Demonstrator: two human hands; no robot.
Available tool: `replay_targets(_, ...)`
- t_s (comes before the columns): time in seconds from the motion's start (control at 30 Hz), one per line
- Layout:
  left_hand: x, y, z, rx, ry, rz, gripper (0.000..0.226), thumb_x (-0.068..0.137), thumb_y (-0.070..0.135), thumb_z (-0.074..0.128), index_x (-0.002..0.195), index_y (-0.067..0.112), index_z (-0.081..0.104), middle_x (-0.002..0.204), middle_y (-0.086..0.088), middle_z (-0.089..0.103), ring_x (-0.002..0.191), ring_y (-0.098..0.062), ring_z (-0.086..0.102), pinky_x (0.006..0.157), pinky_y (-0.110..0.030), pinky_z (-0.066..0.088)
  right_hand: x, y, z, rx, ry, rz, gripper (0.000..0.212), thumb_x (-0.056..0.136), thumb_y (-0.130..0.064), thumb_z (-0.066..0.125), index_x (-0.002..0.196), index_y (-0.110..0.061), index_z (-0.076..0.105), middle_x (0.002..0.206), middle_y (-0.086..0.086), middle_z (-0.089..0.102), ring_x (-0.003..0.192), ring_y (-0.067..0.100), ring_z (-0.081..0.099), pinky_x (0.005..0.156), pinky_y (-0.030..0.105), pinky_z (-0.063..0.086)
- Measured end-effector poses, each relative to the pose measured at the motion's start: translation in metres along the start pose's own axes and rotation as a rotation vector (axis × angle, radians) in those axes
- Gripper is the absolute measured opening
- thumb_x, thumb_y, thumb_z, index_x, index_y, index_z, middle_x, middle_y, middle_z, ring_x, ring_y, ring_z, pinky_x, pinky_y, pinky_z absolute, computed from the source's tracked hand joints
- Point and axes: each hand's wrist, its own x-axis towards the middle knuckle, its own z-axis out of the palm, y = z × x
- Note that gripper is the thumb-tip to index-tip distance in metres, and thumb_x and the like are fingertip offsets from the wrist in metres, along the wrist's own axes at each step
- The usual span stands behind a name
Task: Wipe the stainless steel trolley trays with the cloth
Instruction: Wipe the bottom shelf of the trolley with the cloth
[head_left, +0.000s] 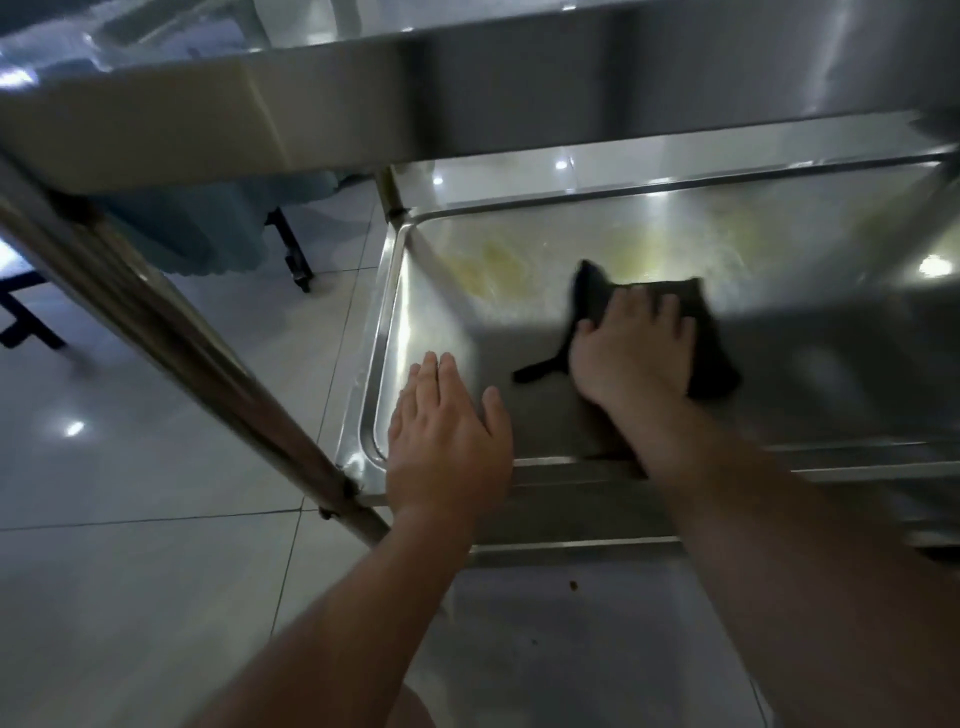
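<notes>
The middle stainless steel tray (415, 312) of the trolley lies below the top tray (571, 78). Yellowish smears (498, 270) streak its far half. A dark cloth (701, 332) lies flat on the tray floor, and my right hand (631, 348) presses on it with fingers spread and straight. My left hand (447, 436) rests flat on the tray's near left corner, over the front rim, fingers straight. A lower tray (597, 649) shows beneath, with a few small crumbs on it.
A slanted steel trolley post (171, 332) crosses the left side. White glossy floor tiles (130, 597) lie to the left. A blue draped object on a black frame (208, 234) stands beyond the trolley on the left.
</notes>
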Motion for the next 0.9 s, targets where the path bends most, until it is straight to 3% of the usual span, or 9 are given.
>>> replay_targets(0.1,-0.002,0.000,-0.005,-0.193,0.099,-0.041,0.073,0.103,0.055,0.024,0.165,0.018,0.027,0.172,-0.001,0.026,0.160,-0.015,0.017,0.125,-0.032,0.009,-0.016,-0.072,0.013,0.014,-0.149,-0.457,0.068,0.104,-0.052,0.034,0.164,-0.022,0.020,0.173,-0.002,0.013,0.159,0.029,0.005,0.127,0.050,0.003)
replay_targets(0.17,-0.004,-0.003,-0.011,-0.318,0.156,-0.078,0.070,0.101,0.053,0.030,0.163,0.019,0.032,0.169,0.000,0.031,0.157,-0.014,0.023,0.129,-0.039,0.018,-0.018,-0.100,0.012,-0.009,-0.268,-0.652,0.066,0.106,-0.051,0.033,0.165,-0.026,0.015,0.174,-0.007,0.008,0.160,0.022,-0.001,0.128,0.046,-0.001)
replay_targets(0.27,-0.005,-0.008,-0.016,-0.334,0.191,-0.028,0.067,0.099,0.051,0.035,0.157,0.018,0.039,0.162,-0.003,0.040,0.152,-0.021,0.034,0.124,-0.050,0.031,-0.019,-0.102,0.009,-0.029,-0.296,-0.741,0.065,0.108,-0.051,0.030,0.166,-0.028,0.013,0.174,-0.010,0.006,0.160,0.018,-0.003,0.129,0.044,-0.002)
replay_targets(0.33,-0.004,-0.007,-0.015,-0.332,0.191,-0.010,0.060,0.100,0.049,0.039,0.151,0.018,0.044,0.155,-0.003,0.046,0.146,-0.020,0.041,0.122,-0.045,0.033,-0.022,-0.082,0.009,-0.032,-0.252,-0.769,0.065,0.107,-0.054,0.030,0.165,-0.030,0.015,0.173,-0.011,0.009,0.160,0.016,0.000,0.129,0.043,0.000)
replay_targets(0.43,-0.002,-0.008,-0.011,-0.306,0.196,0.020,0.051,0.099,0.045,0.044,0.142,0.019,0.051,0.140,0.002,0.054,0.127,-0.019,0.054,0.108,-0.031,0.031,-0.012,-0.029,0.001,-0.027,-0.155,-0.642,0.067,0.104,-0.059,0.033,0.163,-0.030,0.023,0.172,-0.009,0.018,0.159,0.018,0.011,0.129,0.043,0.009)
replay_targets(0.53,-0.003,-0.011,-0.006,-0.228,0.164,0.084,0.039,0.103,0.040,0.047,0.135,0.018,0.053,0.131,0.004,0.054,0.118,-0.017,0.055,0.104,-0.032,0.033,0.012,0.040,-0.015,-0.036,-0.041,-0.371,0.067,0.102,-0.058,0.037,0.160,-0.026,0.031,0.169,-0.002,0.028,0.156,0.028,0.022,0.126,0.050,0.020)
replay_targets(0.63,-0.001,-0.007,-0.004,-0.117,0.112,0.104,0.038,0.105,0.040,0.041,0.132,0.017,0.054,0.125,0.002,0.053,0.115,-0.017,0.050,0.102,-0.034,0.037,0.020,0.082,-0.025,-0.054,0.004,-0.129,0.067,0.102,-0.058,0.030,0.161,-0.026,0.028,0.170,-0.001,0.025,0.157,0.030,0.018,0.126,0.054,0.018)
replay_targets(0.77,0.002,-0.003,-0.009,-0.010,0.039,0.093,0.031,0.105,0.039,0.042,0.122,0.017,0.056,0.121,0.000,0.050,0.113,-0.021,0.048,0.102,-0.039,0.037,0.015,0.055,-0.018,-0.030,-0.021,-0.007,0.069,0.104,-0.054,0.024,0.164,-0.021,0.016,0.173,0.000,0.013,0.159,0.032,0.007,0.128,0.053,0.008)
replay_targets(0.9,-0.024,-0.018,-0.023,0.121,0.042,0.119,0.038,0.104,0.042,0.042,0.130,0.016,0.054,0.133,-0.004,0.051,0.125,-0.025,0.048,0.110,-0.043,0.037,0.005,-0.011,-0.004,-0.006,-0.094,-0.181,0.070,0.105,-0.053,0.024,0.165,-0.019,0.016,0.174,0.000,0.010,0.159,0.033,0.003,0.127,0.053,0.004)
